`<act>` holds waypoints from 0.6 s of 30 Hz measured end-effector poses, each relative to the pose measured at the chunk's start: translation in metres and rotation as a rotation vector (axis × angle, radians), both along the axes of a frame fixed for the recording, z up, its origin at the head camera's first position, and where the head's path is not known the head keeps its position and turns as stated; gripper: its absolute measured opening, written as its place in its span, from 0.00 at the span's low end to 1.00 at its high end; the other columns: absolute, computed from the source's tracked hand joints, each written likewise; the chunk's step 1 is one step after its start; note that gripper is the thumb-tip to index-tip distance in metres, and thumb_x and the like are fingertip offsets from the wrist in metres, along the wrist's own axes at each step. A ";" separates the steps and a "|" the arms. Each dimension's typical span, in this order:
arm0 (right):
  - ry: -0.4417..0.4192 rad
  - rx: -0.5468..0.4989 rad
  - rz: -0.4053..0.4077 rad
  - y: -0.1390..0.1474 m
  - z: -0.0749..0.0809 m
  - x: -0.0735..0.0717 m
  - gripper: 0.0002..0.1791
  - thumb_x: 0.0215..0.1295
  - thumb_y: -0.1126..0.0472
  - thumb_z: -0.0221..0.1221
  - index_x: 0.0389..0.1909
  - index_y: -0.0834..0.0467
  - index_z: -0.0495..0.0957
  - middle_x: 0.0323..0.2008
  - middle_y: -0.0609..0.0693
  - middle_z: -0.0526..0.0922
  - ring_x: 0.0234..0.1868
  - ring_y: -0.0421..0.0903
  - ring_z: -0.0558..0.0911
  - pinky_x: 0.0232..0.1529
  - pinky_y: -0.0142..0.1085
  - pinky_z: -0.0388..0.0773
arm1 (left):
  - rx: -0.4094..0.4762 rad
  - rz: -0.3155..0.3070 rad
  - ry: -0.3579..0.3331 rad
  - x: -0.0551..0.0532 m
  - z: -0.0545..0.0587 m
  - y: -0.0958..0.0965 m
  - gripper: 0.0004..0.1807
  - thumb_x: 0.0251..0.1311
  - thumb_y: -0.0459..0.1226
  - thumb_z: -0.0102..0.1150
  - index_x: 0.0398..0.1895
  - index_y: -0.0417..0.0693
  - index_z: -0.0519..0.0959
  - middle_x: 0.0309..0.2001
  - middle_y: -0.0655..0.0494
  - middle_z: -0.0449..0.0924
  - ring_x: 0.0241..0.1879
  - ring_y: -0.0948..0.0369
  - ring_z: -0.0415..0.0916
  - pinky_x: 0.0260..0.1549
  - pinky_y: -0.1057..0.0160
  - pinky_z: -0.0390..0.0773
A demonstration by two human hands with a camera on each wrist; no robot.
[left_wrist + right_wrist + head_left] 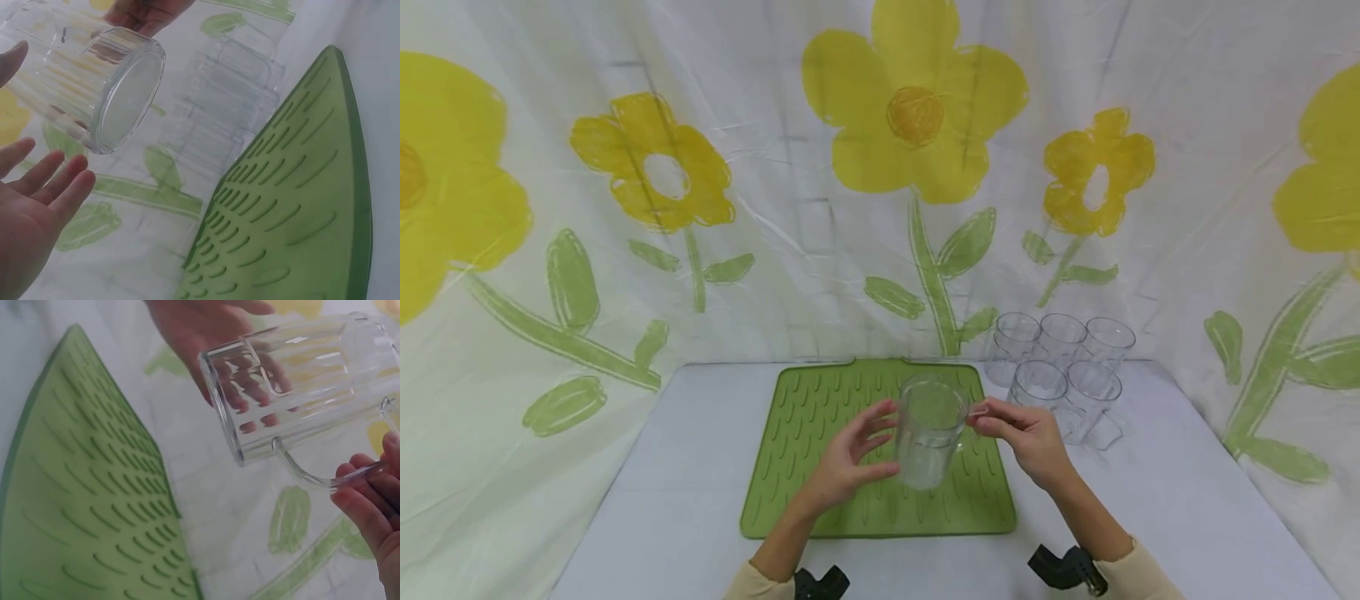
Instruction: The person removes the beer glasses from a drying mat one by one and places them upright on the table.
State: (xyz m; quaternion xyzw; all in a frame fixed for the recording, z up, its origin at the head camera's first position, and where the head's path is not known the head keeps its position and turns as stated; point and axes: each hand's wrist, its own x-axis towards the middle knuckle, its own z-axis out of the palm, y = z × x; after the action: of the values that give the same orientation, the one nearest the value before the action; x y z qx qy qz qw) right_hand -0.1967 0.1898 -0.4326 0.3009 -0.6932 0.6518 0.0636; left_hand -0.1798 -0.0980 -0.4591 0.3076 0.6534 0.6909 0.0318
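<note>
A clear glass mug (931, 429) is held up above the green drying mat (820, 500), its mouth upward in the head view. My right hand (1026, 433) pinches the mug's handle (306, 478) between thumb and fingers. On the other side my left hand (850, 462) is spread, fingers straight and thumb apart, close beside the mug's wall. In the left wrist view a gap shows between the left fingers (62, 181) and the mug's base (130, 103).
Several more clear glass mugs (1037, 383) stand grouped at the back right of the white table (685, 467), just right of the mat. Behind the table hangs a white curtain (760, 275) with yellow flowers. A black wrist camera (1067, 571) sits on the right sleeve.
</note>
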 end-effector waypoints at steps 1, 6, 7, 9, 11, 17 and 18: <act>0.005 -0.005 -0.001 0.001 0.000 0.000 0.13 0.65 0.74 0.56 0.48 0.72 0.80 0.40 0.37 0.88 0.42 0.34 0.86 0.40 0.31 0.85 | -0.001 -0.001 0.003 0.000 0.000 0.000 0.43 0.57 0.31 0.66 0.72 0.31 0.54 0.70 0.31 0.58 0.65 0.67 0.67 0.67 0.50 0.68; 0.005 -0.053 0.000 0.002 0.002 -0.002 0.13 0.65 0.76 0.55 0.49 0.74 0.79 0.40 0.39 0.88 0.42 0.36 0.87 0.41 0.30 0.85 | -0.041 0.034 -0.013 0.001 0.001 -0.003 0.43 0.57 0.31 0.67 0.73 0.34 0.55 0.71 0.34 0.58 0.65 0.72 0.66 0.67 0.46 0.66; 0.001 -0.061 -0.005 0.003 0.003 -0.002 0.13 0.65 0.76 0.55 0.48 0.75 0.79 0.40 0.40 0.88 0.42 0.36 0.87 0.41 0.29 0.85 | -0.056 0.051 -0.020 0.002 0.001 -0.004 0.43 0.57 0.31 0.67 0.73 0.35 0.55 0.72 0.35 0.58 0.65 0.72 0.66 0.67 0.47 0.67; -0.012 -0.070 -0.021 0.004 0.004 -0.002 0.12 0.65 0.76 0.55 0.47 0.77 0.78 0.39 0.40 0.89 0.42 0.36 0.87 0.42 0.28 0.85 | -0.088 0.086 -0.036 0.003 0.001 -0.006 0.43 0.56 0.32 0.67 0.73 0.38 0.56 0.72 0.38 0.57 0.67 0.70 0.64 0.67 0.48 0.67; -0.023 -0.073 -0.039 0.006 0.005 -0.003 0.12 0.65 0.75 0.56 0.46 0.79 0.77 0.39 0.39 0.89 0.42 0.36 0.87 0.42 0.28 0.85 | -0.118 0.114 -0.043 0.005 0.001 -0.008 0.43 0.57 0.32 0.67 0.74 0.42 0.56 0.73 0.40 0.58 0.69 0.62 0.63 0.67 0.48 0.67; -0.046 -0.102 -0.086 0.012 0.006 -0.005 0.12 0.65 0.75 0.56 0.47 0.77 0.78 0.39 0.38 0.89 0.42 0.34 0.87 0.44 0.26 0.84 | -0.191 0.149 -0.050 0.006 -0.001 -0.014 0.43 0.57 0.34 0.67 0.74 0.48 0.57 0.74 0.44 0.56 0.72 0.41 0.56 0.68 0.41 0.63; -0.050 -0.105 -0.099 0.013 0.006 -0.005 0.12 0.64 0.75 0.57 0.47 0.75 0.80 0.38 0.38 0.89 0.42 0.34 0.87 0.44 0.26 0.84 | -0.204 0.154 -0.051 0.006 -0.001 -0.015 0.43 0.57 0.34 0.67 0.74 0.49 0.58 0.74 0.44 0.55 0.72 0.40 0.54 0.69 0.40 0.62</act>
State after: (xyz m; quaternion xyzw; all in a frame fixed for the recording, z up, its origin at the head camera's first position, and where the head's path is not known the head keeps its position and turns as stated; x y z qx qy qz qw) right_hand -0.2016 0.2023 -0.4261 0.2460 -0.6736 0.6906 0.0938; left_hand -0.1740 -0.1134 -0.4601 0.2338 0.7411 0.6288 0.0264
